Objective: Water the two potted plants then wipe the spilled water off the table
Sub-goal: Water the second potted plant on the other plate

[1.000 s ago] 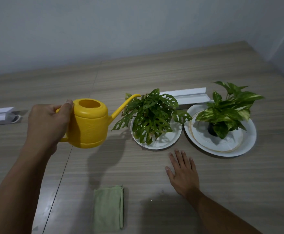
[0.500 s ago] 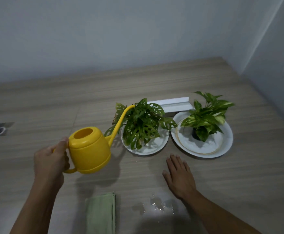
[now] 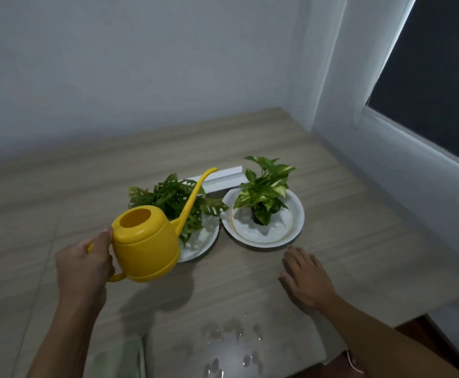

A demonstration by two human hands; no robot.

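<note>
Two potted plants stand side by side on a wood-grain table [image 3: 332, 203] at the centre of the frame, each on its own white plate, two plates in all. The left plant [image 3: 168, 195], with holed green leaves, sits on the plate [image 3: 204, 241] at centre; the right plant [image 3: 263, 189], with green-and-cream leaves, sits on the plate [image 3: 293, 214] just right of centre. The two plates lie just beside each other. A white rail [image 3: 220, 178] lies on the table behind them.

One yellow watering can [image 3: 146, 246] is held in the air at centre left, in front of the left plant, its long spout rising up and to the right across the leaves, the tip above and behind them. The left hand [image 3: 84, 268] grips the can's handle, fingers curled closed around it and the thumb pressed at the top by the rim.

The right hand [image 3: 307, 279], at lower right, rests palm down on the table just in front of the right plate, fingers extended and slightly spread, holding nothing.

A patch of spilled water [image 3: 228, 347] glistens in droplets on the table at bottom centre. One folded green cloth [image 3: 119, 361] lies at the bottom edge, left of the spill.
</note>
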